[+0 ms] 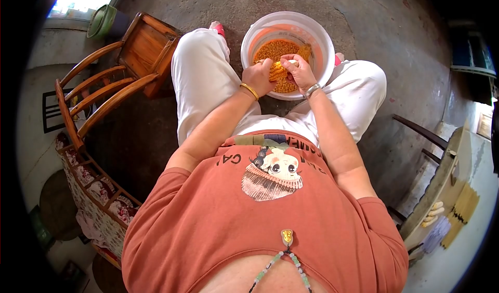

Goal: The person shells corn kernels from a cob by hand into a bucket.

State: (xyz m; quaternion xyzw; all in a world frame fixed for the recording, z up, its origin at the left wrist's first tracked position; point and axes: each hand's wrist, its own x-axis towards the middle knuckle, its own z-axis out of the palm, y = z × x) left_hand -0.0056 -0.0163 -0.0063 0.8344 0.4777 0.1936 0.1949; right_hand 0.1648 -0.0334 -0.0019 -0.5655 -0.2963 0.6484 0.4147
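A partly stripped corn cob [278, 71] lies between my hands over a white bucket [327, 46]. My left hand [258, 77], with a gold bangle at the wrist, is wrapped round one end of it. My right hand [299, 73], wearing a silver-coloured bracelet, grips the other end with fingers and thumb closed. Loose corn kernels [275, 47] cover the bucket's bottom. Another corn cob [305, 51] leans inside against the right wall. My fingers hide part of the held cob.
The bucket stands on the concrete floor [364, 12] between my knees. A wooden chair [148, 46] is at the left, with a patterned cloth-covered seat [99, 189] below it. At the right is a table [434, 189] with several pale cobs [433, 213] on it.
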